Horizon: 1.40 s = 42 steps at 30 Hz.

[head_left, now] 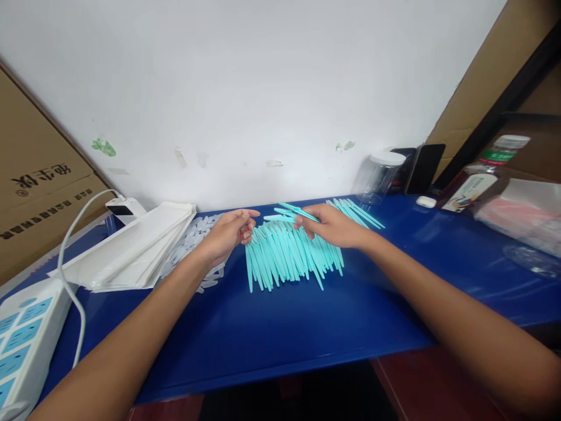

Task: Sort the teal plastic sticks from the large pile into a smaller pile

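Pinching a stick, the right hand tops the pile; left hand curls in; box words blurry.

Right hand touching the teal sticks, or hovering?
Touching. Head view: the right hand lies on the pile of teal sticks, fingertips pinching one raised stick.

Head-worn view, forward-down, close over blue table
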Motion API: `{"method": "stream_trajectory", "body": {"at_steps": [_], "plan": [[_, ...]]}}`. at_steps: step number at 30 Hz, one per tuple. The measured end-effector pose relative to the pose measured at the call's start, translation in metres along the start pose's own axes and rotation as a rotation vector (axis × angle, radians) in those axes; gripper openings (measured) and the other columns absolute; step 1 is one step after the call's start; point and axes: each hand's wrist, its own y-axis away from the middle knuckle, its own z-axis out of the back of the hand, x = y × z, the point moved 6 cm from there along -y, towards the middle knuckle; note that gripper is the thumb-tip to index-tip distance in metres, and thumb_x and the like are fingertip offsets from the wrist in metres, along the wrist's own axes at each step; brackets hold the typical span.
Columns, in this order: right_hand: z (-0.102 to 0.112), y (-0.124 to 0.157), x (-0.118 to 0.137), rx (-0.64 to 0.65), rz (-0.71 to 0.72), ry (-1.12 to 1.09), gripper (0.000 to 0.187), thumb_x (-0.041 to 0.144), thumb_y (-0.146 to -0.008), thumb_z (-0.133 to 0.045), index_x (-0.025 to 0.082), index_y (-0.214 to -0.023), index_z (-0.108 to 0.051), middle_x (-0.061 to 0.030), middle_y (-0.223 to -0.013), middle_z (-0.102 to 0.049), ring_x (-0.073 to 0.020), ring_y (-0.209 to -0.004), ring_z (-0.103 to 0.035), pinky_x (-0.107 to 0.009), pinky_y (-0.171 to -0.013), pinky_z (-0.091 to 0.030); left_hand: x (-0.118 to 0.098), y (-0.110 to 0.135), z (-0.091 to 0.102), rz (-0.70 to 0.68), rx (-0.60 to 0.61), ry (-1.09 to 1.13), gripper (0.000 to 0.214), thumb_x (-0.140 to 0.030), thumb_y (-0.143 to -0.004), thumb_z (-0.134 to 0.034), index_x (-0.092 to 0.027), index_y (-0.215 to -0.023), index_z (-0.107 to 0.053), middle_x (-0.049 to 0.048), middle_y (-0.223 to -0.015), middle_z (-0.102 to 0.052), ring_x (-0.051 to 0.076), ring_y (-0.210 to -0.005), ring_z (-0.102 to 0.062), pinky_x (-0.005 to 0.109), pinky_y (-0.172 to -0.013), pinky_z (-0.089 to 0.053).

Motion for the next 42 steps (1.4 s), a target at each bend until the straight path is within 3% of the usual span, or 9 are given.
{"method": "stream_trajectory", "body": {"at_steps": [3, 6, 13, 16, 20, 28, 34, 42], "plan": [[-0.001, 0.0, -0.001, 0.014, -0.002, -0.003, 0.045, 0.053, -0.108, -0.05, 0.019, -0.089, -0.072, -0.0003, -0.07, -0.066, -0.013, -0.055, -0.047, -0.03, -0.058, -0.035, 0.0, -0.003, 0.003, -0.066, -0.014, -0.099, 0.026, -0.036, -0.098, -0.069, -0.012, -0.11, -0.067, 0.0125, -0.101, -0.076, 0.014, -0.071, -0.063, 0.026, -0.06, -0.047], [-0.001, 0.0, 0.0, 0.02, 0.0, -0.016, 0.044, 0.053, -0.107, -0.051, 0.019, -0.09, -0.072, -0.0002, -0.07, -0.066, -0.0134, -0.055, -0.048, -0.03, -0.058, -0.035, -0.003, -0.004, 0.006, -0.159, -0.049, -0.177, 0.032, -0.043, -0.096, -0.073, -0.015, -0.109, -0.067, 0.0165, -0.118, -0.079, 0.017, -0.083, -0.068, 0.027, -0.066, -0.05], [-0.001, 0.001, 0.002, 0.041, -0.002, -0.022, 0.044, 0.052, -0.108, -0.051, 0.02, -0.085, -0.071, -0.0032, -0.082, -0.074, -0.0127, -0.055, -0.046, -0.031, -0.057, -0.036, -0.011, -0.004, 0.019, -0.366, -0.25, -0.365, 0.029, -0.044, -0.091, -0.079, -0.017, -0.1, -0.079, 0.0116, -0.115, -0.079, 0.021, -0.101, -0.067, 0.026, -0.079, -0.05], [-0.002, 0.001, 0.003, 0.048, 0.005, -0.023, 0.044, 0.053, -0.108, -0.051, 0.02, -0.085, -0.071, -0.0043, -0.087, -0.076, -0.0128, -0.055, -0.046, -0.032, -0.057, -0.037, -0.013, -0.004, 0.022, -0.415, -0.3, -0.378, 0.026, -0.041, -0.088, -0.082, -0.016, -0.097, -0.081, 0.0087, -0.1, -0.078, 0.018, -0.092, -0.065, 0.025, -0.08, -0.048], [-0.003, 0.001, 0.003, 0.062, 0.007, -0.035, 0.045, 0.054, -0.107, -0.052, 0.02, -0.085, -0.071, -0.0053, -0.087, -0.076, -0.014, -0.057, -0.049, -0.032, -0.06, -0.038, -0.014, -0.004, 0.021, -0.38, -0.299, -0.252, 0.036, -0.046, -0.08, -0.09, -0.015, -0.094, -0.077, 0.0059, -0.088, -0.075, 0.016, -0.081, -0.065, 0.025, -0.074, -0.05], [-0.006, 0.003, 0.013, 0.105, 0.037, -0.051, 0.048, 0.056, -0.108, -0.052, 0.019, -0.087, -0.072, -0.002, -0.073, -0.069, -0.0145, -0.059, -0.054, -0.031, -0.063, -0.041, -0.005, -0.001, 0.013, -0.232, -0.234, -0.173, 0.044, -0.051, -0.072, -0.096, -0.016, -0.092, -0.081, 0.0125, -0.092, -0.082, 0.021, -0.089, -0.073, 0.029, -0.075, -0.053], [-0.006, 0.004, 0.017, 0.104, 0.048, -0.046, 0.048, 0.055, -0.107, -0.052, 0.018, -0.083, -0.071, -0.0019, -0.072, -0.069, -0.0144, -0.059, -0.054, -0.03, -0.064, -0.041, -0.005, 0.003, 0.007, -0.222, -0.218, -0.178, 0.04, -0.048, -0.07, -0.098, -0.016, -0.09, -0.083, 0.011, -0.086, -0.083, 0.02, -0.08, -0.074, 0.03, -0.075, -0.055], [-0.014, 0.006, 0.019, 0.161, 0.053, -0.103, 0.04, 0.05, -0.108, -0.054, 0.018, -0.098, -0.075, -0.0002, -0.067, -0.067, -0.0138, -0.057, -0.055, -0.029, -0.058, -0.039, -0.01, 0.012, -0.009, -0.296, -0.155, -0.288, 0.033, -0.043, -0.072, -0.097, -0.016, -0.087, -0.084, 0.0116, -0.088, -0.083, 0.022, -0.082, -0.076, 0.03, -0.074, -0.059]]}}
